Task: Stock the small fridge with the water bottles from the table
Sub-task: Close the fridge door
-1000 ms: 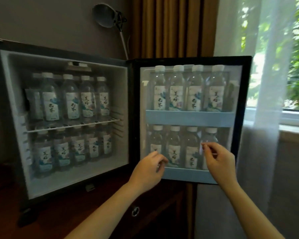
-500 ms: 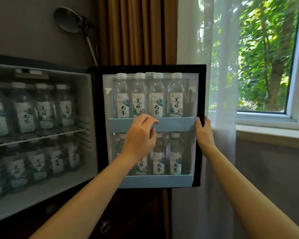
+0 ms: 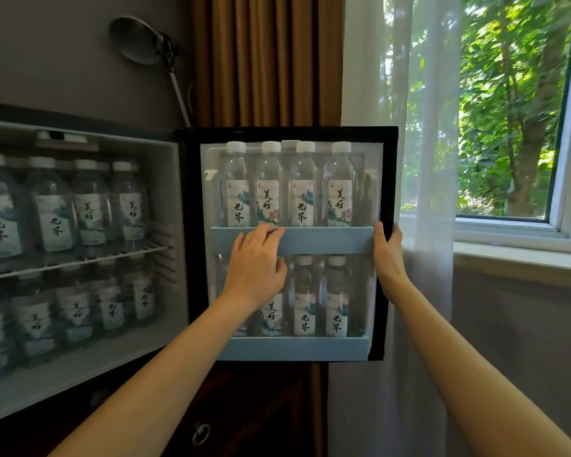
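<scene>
The small fridge stands open, its door swung out to the right. Water bottles with white caps fill the wire shelf and the floor inside. More bottles stand in the door's upper rack, and others in the lower rack. My left hand lies on the blue upper rail, fingers curled over its top edge and thumb below. My right hand grips the door's outer edge, thumb on the inner face and fingers hidden behind it. Neither hand holds a bottle.
A desk lamp rises behind the fridge. A brown curtain and a sheer curtain hang right behind the door. The window sill juts out at right. A dark wooden cabinet with a ring pull sits below.
Both hands rose from the lower door rack. The left went to the upper rail, the right to the door's outer edge. My view turned right, toward the window.
</scene>
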`<state>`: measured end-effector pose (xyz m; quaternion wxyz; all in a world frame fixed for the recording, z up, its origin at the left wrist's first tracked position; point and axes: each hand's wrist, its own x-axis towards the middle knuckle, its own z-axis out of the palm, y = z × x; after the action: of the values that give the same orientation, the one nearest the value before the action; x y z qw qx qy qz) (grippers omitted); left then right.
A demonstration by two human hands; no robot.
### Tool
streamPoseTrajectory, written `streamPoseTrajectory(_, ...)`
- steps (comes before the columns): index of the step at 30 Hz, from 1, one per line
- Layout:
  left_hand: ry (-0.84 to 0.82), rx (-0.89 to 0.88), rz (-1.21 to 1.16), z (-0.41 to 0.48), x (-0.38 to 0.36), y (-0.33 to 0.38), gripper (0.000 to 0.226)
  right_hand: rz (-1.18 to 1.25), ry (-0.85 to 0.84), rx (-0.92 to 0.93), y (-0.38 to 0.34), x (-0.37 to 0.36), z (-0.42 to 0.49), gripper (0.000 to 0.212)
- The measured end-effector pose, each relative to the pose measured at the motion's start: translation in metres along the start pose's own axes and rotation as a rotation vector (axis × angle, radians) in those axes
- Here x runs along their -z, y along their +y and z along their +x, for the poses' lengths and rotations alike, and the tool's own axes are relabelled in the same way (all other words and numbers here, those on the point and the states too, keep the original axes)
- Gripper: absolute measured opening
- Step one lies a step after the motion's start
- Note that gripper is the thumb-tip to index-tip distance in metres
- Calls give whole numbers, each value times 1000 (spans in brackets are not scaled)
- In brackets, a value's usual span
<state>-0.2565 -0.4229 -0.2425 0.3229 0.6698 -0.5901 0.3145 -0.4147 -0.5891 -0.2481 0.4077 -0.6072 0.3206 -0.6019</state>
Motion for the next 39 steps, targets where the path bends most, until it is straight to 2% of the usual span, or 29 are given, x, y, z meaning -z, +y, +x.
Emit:
streamPoseTrajectory(6, -68, 6, 73, 9, 2, 17, 56, 6, 29, 42, -3, 5, -15, 65)
streamPoseTrajectory(10, -30, 34, 103, 17, 11, 20, 41, -35, 96, 35, -7, 20, -22, 61)
streamPoseTrajectory(14, 3, 36, 74, 14, 23, 16, 31, -59, 189, 152, -23, 34, -27, 51)
streamPoseTrajectory(16, 38, 35, 27, 9, 28, 11, 28, -76, 185, 218, -32, 39, -29, 50)
streamPoseTrajectory(21, 175, 33, -78, -6, 37, -7, 21, -14, 99, 361, -59, 44, -40, 51)
streamPoseTrajectory(24, 227, 74, -158, -18, 45, -16, 29, 38, 29, 382, -78, 41, -51, 48)
streamPoseTrajectory(27, 272, 140, -259, -31, 55, -23, 32, 50, 26, 477, -95, 31, -71, 47)
streamPoseTrajectory(29, 308, 191, -334, -39, 65, -28, 31, 62, 27, 549, -105, 21, -86, 54)
streamPoseTrajectory(33, 416, 266, -410, -56, 88, -38, 21, 231, -115, 668, -124, 4, -122, 62)
streamPoseTrajectory(36, 514, 228, -473, -66, 117, -38, 25, 320, -237, 738, -136, -11, -144, 55)
streamPoseTrajectory(39, 607, 121, -464, -75, 147, -32, 24, 380, -358, 713, -141, -34, -162, 56)
